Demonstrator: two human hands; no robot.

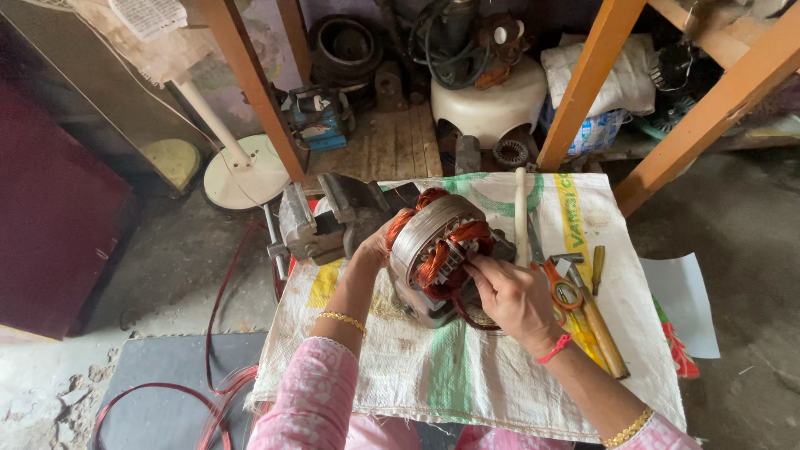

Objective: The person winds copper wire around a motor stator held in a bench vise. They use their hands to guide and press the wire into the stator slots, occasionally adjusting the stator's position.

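A round metal motor stator (435,237) with copper windings stands tilted on a table covered by a white woven sack (467,367). My left hand (377,247) grips its left rim from behind and holds it up. My right hand (510,296) rests on the near right side, with fingertips pinched at the copper coils inside the core. Both wrists wear gold bangles, and the right also has a red thread.
A grey bench vise (321,221) is fixed at the table's left corner. Orange-handled scissors (562,286), a wooden-handled tool (602,329) and a white stick (521,215) lie to the right. Red wire (212,392) loops on the floor. Wooden frame legs (583,83) and motor parts stand behind.
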